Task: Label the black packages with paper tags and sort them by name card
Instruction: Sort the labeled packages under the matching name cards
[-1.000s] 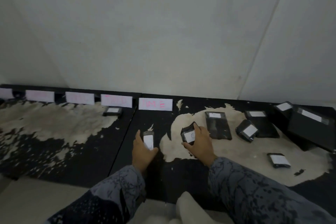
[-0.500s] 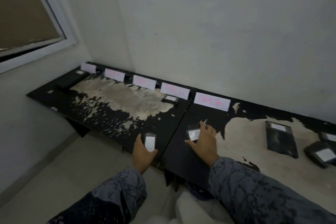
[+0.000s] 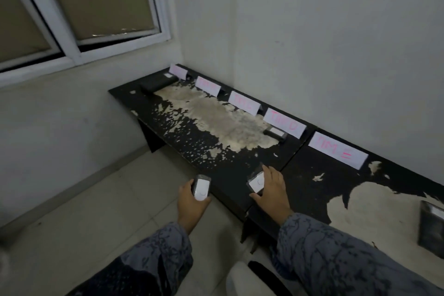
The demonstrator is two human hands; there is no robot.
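Observation:
My left hand (image 3: 191,202) grips a small black package (image 3: 201,186) with a white paper tag, held over the floor just off the table's front edge. My right hand (image 3: 272,193) grips a second tagged black package (image 3: 257,181) above the front edge of the black table (image 3: 197,149). Several white name cards with pink writing stand along the wall; the nearest ones are at the right (image 3: 337,150) and beside it (image 3: 284,123). A small tagged package (image 3: 275,132) lies before the second card. A larger black package (image 3: 156,82) lies at the far left end.
The worn black tabletop has large peeled pale patches. Another black package (image 3: 431,228) lies at the right edge of view. A window (image 3: 79,7) fills the left wall, tiled floor (image 3: 101,202) lies below, and a white and black shape (image 3: 249,279) sits at the bottom.
My view has swung left, so the window and the table's left end now show. Both hands have moved left along the front edge, each still holding its package.

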